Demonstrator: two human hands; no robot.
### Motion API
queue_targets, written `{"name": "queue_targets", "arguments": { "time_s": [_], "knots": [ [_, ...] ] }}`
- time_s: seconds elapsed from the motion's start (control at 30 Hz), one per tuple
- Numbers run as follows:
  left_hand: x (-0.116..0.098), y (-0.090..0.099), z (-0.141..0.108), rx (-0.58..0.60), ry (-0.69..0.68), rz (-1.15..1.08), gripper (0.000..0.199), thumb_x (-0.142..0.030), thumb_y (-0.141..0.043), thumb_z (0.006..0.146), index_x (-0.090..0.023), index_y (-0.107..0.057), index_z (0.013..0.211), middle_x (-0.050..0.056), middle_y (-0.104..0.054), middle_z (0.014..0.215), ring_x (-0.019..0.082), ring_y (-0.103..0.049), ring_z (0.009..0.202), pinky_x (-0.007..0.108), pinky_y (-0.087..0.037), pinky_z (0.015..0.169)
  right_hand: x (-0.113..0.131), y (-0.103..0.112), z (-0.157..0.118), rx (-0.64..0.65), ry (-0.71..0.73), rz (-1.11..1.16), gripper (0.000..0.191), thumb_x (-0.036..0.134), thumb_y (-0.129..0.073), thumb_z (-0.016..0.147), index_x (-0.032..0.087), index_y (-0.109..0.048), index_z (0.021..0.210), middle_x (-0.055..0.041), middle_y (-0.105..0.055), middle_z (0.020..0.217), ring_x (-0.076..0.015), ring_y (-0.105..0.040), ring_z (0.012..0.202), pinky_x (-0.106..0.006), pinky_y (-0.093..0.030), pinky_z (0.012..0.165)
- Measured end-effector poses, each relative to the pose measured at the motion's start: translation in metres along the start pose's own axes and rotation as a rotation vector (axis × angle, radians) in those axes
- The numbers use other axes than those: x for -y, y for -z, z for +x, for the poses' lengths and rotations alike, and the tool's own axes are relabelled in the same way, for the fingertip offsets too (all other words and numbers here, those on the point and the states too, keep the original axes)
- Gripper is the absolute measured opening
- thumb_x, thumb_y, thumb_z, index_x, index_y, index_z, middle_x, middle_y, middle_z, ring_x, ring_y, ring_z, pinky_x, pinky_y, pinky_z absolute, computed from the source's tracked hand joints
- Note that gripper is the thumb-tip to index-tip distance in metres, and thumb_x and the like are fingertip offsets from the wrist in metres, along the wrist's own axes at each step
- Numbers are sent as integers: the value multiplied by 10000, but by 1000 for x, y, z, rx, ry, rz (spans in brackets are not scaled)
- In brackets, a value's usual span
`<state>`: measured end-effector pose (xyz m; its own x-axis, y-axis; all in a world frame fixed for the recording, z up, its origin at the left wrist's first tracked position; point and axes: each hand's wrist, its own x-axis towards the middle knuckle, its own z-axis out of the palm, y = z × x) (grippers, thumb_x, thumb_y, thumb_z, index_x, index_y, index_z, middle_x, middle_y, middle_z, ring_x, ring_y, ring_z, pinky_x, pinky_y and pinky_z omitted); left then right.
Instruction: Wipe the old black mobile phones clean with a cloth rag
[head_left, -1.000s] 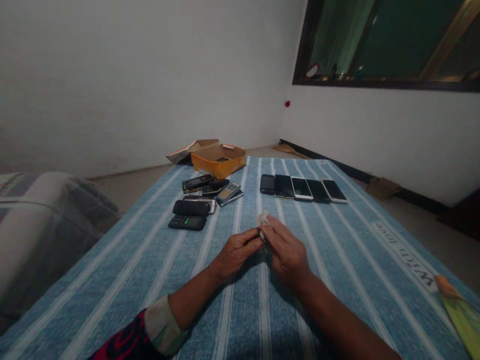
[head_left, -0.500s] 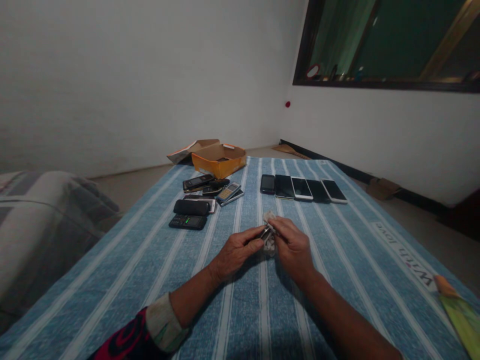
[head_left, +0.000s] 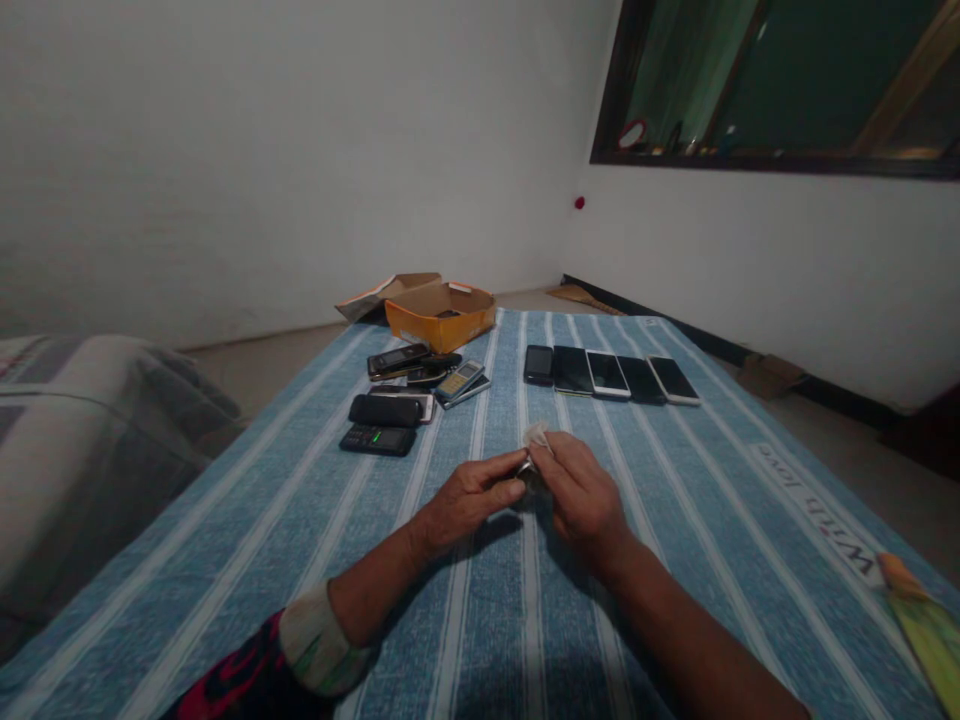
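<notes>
My left hand (head_left: 465, 502) and my right hand (head_left: 583, 497) meet above a blue-and-white striped cloth (head_left: 480, 620), pinching a crumpled white tissue (head_left: 537, 436) between them. A small dark metal object (head_left: 528, 472) shows inside the tissue, mostly hidden by my fingers. Its exact kind is too small to tell. A fabric wristband (head_left: 319, 640) circles my left wrist, above a dark patterned sleeve.
Several old keypad phones (head_left: 394, 362) lie to the far left of my hands, and several smartphones (head_left: 606, 375) lie in a row to the far right. An orange cardboard box (head_left: 441, 316) stands at the cloth's far end. A grey padded bundle (head_left: 82, 470) lies left, and a green-and-orange object (head_left: 922, 630) lies at the right corner.
The metal object showed more clearly half a second ago and is now mostly covered by my fingers. The tissue has been folded around it, and the view has tilted slightly.
</notes>
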<state>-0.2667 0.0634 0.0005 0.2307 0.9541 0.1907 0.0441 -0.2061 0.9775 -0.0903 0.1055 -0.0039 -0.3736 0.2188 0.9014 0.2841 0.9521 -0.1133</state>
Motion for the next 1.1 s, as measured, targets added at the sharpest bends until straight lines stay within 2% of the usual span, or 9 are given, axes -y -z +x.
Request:
{"name": "queue_targets", "arguments": {
  "time_s": [0.13, 0.23, 0.47, 0.57, 0.63, 0.77, 0.83, 0.97, 1.1],
  "knots": [
    [1, -2, -1, -73, 42, 41, 511, -533, -588, 873, -194, -660, 1248, 83, -724, 1079, 257, -637, 1014, 403, -458, 969, 3, -3, -2, -5, 6, -9, 490, 9, -425, 906, 141, -509, 1370, -192, -652, 1189, -282, -585, 1192, -481, -533, 966],
    [0, -6, 0, -97, 50, 43, 499, -532, -576, 880, -192, -671, 1232, 76, -724, 1083, 256, -630, 1025, 396, -450, 982, 3, -3, -2, -1, -26, 23, 505, -5, -417, 890, 145, -524, 1360, -185, -648, 1209, -271, -583, 1199, -471, -532, 976],
    [-2, -12, 3, -156, 81, -94, 458, -492, -631, 849, -172, -710, 1169, 95, -721, 1124, 302, -601, 1136, 434, -406, 1057, 0, -1, 2, -52, -349, 228, 482, 20, -471, 863, 257, -646, 1245, -93, -691, 1157, -215, -660, 1087, -383, -574, 919],
    [-2, -13, 3, -153, 79, -119, 437, -473, -635, 853, -167, -716, 1153, 93, -728, 1090, 294, -604, 1130, 426, -399, 1061, 1, 0, 4, -55, -420, 258, 474, 15, -483, 852, 266, -671, 1206, -78, -709, 1106, -211, -678, 1052, -373, -580, 909],
    [-3, -12, 3, -158, 83, -112, 427, -479, -641, 847, -162, -730, 1119, 89, -732, 1050, 282, -620, 1077, 412, -420, 1030, 4, -1, 2, -36, -363, 211, 489, 8, -463, 860, 249, -645, 1245, -97, -697, 1141, -228, -660, 1091, -402, -568, 937],
    [-4, -12, 2, -130, 71, -56, 429, -512, -609, 863, -139, -755, 1015, 78, -726, 913, 241, -632, 911, 368, -477, 901, 9, -5, -3, -16, -114, 45, 467, 32, -443, 894, 186, -586, 1311, -152, -650, 1243, -283, -568, 1233, -489, -507, 1018],
    [-5, -12, 2, -119, 62, -47, 435, -518, -592, 873, -140, -757, 1011, 76, -725, 894, 237, -630, 900, 361, -480, 891, 9, -6, -4, -6, -81, 8, 476, 30, -434, 896, 185, -571, 1325, -146, -643, 1259, -276, -551, 1253, -487, -499, 1029],
    [-5, -13, 4, -128, 69, -108, 415, -486, -607, 871, -172, -733, 1111, 85, -736, 1024, 271, -631, 1046, 392, -432, 1013, 4, -3, 0, 9, -226, 116, 512, 8, -417, 871, 204, -587, 1313, -127, -648, 1248, -240, -596, 1196, -437, -535, 990],
    [-5, -14, 5, -129, 77, -159, 451, -461, -615, 872, -147, -696, 1185, 110, -723, 1121, 301, -613, 1130, 438, -401, 1065, -1, -1, 5, -52, -435, 243, 423, 34, -478, 858, 229, -685, 1171, -89, -709, 1099, -207, -680, 1037, -368, -582, 899]
  ]
}}
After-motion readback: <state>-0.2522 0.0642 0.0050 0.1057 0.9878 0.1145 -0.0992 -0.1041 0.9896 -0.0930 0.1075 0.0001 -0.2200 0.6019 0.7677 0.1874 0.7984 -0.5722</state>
